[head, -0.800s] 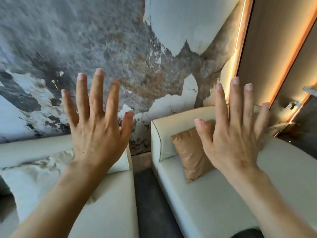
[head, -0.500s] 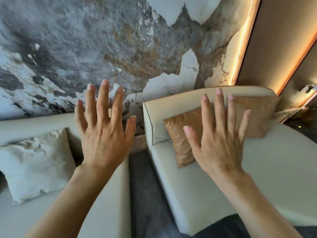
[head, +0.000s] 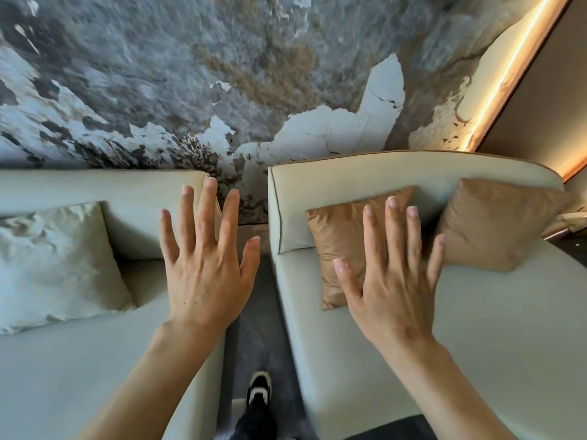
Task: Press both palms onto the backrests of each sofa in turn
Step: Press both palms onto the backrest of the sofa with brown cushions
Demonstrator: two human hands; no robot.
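Two pale cream sofas stand side by side against the wall. The left sofa's backrest runs along the wall, and so does the right sofa's backrest. My left hand hovers with fingers spread over the right end of the left sofa, near the gap. Over the right sofa's seat, my right hand is held flat with fingers apart, in front of a tan cushion. Neither palm touches a backrest. Both hands hold nothing.
A white crumpled cushion leans in the left sofa's corner. A second tan cushion rests on the right sofa. Between the sofas runs a narrow strip of dark floor with my black-and-white shoe. A lit strip edges the mottled wall.
The view has tilted down and moved closer to the sofas. Both hands have lowered from in front of the wall to over the seats, still spread and empty.
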